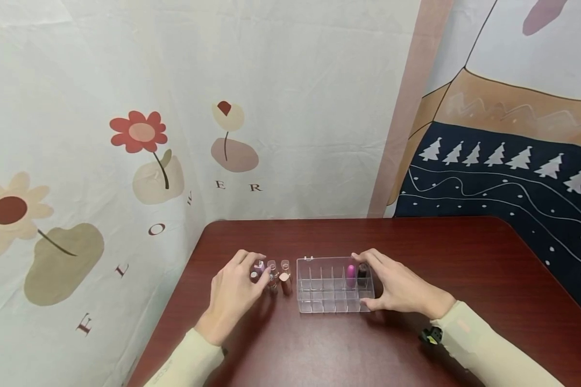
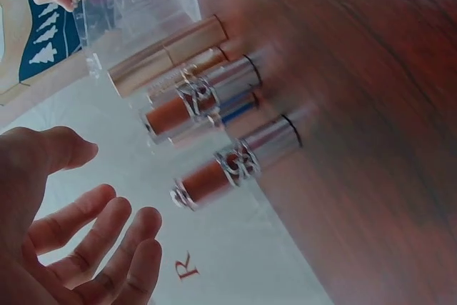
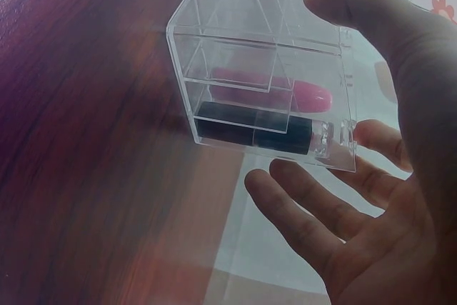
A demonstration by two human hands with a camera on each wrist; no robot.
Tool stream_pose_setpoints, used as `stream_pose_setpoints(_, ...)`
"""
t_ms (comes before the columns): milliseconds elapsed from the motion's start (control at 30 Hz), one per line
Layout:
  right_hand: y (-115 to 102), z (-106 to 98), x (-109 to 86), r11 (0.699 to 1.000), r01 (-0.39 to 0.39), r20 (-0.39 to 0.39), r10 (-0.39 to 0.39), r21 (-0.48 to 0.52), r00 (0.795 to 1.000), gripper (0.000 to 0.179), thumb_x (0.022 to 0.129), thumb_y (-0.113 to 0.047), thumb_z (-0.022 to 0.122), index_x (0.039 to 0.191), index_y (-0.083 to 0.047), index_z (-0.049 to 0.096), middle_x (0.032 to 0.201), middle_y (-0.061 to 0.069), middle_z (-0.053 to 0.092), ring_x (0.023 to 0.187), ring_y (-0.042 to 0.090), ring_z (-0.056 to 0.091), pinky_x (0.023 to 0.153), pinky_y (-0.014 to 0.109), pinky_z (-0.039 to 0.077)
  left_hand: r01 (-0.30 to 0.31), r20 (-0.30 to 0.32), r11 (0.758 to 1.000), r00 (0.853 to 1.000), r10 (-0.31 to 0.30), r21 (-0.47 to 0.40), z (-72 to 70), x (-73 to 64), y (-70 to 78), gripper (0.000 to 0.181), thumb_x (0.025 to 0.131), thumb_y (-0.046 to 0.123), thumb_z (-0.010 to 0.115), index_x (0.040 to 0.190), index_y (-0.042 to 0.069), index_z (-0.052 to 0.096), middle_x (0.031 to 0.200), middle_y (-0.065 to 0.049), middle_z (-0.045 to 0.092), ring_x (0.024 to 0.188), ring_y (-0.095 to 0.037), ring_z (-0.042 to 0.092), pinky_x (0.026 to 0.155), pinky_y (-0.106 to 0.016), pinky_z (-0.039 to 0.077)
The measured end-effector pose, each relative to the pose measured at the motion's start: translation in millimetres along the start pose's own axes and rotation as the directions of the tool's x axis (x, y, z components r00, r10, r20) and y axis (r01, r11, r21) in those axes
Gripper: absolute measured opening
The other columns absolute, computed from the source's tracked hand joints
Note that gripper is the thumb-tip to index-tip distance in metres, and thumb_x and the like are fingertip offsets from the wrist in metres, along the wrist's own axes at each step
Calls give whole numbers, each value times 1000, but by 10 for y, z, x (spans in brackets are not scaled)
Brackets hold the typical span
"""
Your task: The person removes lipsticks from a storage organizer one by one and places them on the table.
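Observation:
My left hand [image 1: 234,287] hovers over the left side of a cluster of upright cosmetic tubes. In the left wrist view its thumb and fingers are apart, with nothing between them. Nearest the fingers is a silver lipstick tube with a brown-orange band [image 2: 207,178]; a similar silver tube [image 2: 170,117] and a rose-gold tube [image 2: 171,55] stand beyond. My right hand [image 1: 392,279] holds the right end of a clear compartment organizer [image 1: 314,306], thumb in front and index finger at the back corner. A pink tube [image 3: 310,96] and a black tube [image 3: 278,130] stand in its right-end compartments.
Both hands work above a reddish-brown table [image 1: 334,349]. Behind it hangs a pale flower-print cloth [image 1: 310,107], with a dark tree-print cloth [image 1: 503,188] on the right. Other organizer compartments show through the clear walls.

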State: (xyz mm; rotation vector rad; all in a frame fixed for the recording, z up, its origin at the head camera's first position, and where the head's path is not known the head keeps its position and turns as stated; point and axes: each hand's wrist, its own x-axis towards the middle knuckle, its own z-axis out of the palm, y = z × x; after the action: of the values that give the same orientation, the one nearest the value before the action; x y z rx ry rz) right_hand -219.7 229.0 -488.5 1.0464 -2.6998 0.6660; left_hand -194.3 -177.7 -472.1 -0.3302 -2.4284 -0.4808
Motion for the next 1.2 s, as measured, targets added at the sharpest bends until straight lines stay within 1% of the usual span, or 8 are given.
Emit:
stream_pose_setpoints(167, -7, 2, 5, 1000, -21, 20, 21, 5, 1000, 95, 83, -38, 102, 163, -13, 57, 158, 1, 67, 127, 15, 74, 108, 47, 69, -28, 13, 999, 1000, 28, -30, 44, 18, 117, 27, 90, 24, 96, 115, 20, 87, 105, 1, 79, 66, -14, 65, 53, -36, 53)
stream_pose_setpoints(367, -28, -2, -14, 1000, -25, 21, 25, 11, 999, 96, 84, -37, 103, 165, -13, 56, 160, 1, 66, 131, 16, 73, 109, 48, 68, -75, 8, 995, 997, 76, -65, 111, 68, 276, 28, 91, 25, 97, 116, 22, 87, 102, 5, 76, 69, -10, 67, 55, -30, 53)
stream_pose_setpoints(500, -28, -7, -32, 1000, -23, 25, 23, 11, 999, 97, 86, -36, 103, 167, -12, 55, 160, 1, 65, 135, 18, 74, 110, 50, 68, -101, 27, 990, 994, 104, -96, 149, 117, 403, 28, 91, 24, 96, 118, 23, 87, 102, 3, 77, 68, -8, 67, 55, -27, 51)
stream_pose_setpoints(600, -23, -31, -40, 1000, -16, 28, 16, 11, 999, 99, 87, -37, 104, 169, -13, 54, 159, 2, 64, 135, 20, 74, 109, 51, 68, -117, 41, 986, 992, 123, -116, 179, 159, 512, 29, 93, 25, 95, 121, 24, 87, 102, 3, 77, 67, -7, 71, 54, -24, 47)
stream_pose_setpoints(733, -19, -62, -47, 1000, -7, 32, 7, 20, 999, 102, 87, -37, 105, 171, -14, 52, 157, 3, 64, 134, 21, 74, 107, 52, 69, -171, 24, 978, 984, 175, -120, 240, 212, 642, 31, 93, 27, 96, 122, 23, 88, 104, 4, 79, 64, -8, 65, 50, -21, 40)
stream_pose_setpoints(800, -17, -68, -49, 1000, -8, 37, 7, 25, 999, 104, 87, -36, 105, 172, -14, 51, 157, 3, 64, 134, 20, 74, 108, 52, 69, -204, 14, 973, 978, 206, -109, 273, 232, 701, 32, 92, 29, 97, 122, 22, 89, 103, 5, 78, 65, -7, 61, 50, -22, 41)
stream_pose_setpoints(933, -10, -91, -57, 1000, -4, 37, 3, 29, 999, 108, 85, -34, 106, 174, -11, 49, 155, 2, 64, 137, 20, 73, 111, 52, 67, -247, 22, 963, 968, 251, -106, 331, 268, 822, 33, 92, 31, 98, 123, 22, 88, 104, 5, 78, 69, -8, 65, 56, -25, 52)
stream_pose_setpoints(1200, 9, -176, -49, 999, 9, 33, -10, 32, 999, 107, 86, -37, 106, 173, -13, 48, 154, 1, 65, 138, 22, 74, 112, 54, 67, -245, 115, 963, 959, 258, -114, 416, 320, 1019, 33, 96, 37, 96, 125, 24, 87, 107, 5, 77, 72, -9, 69, 60, -27, 58)
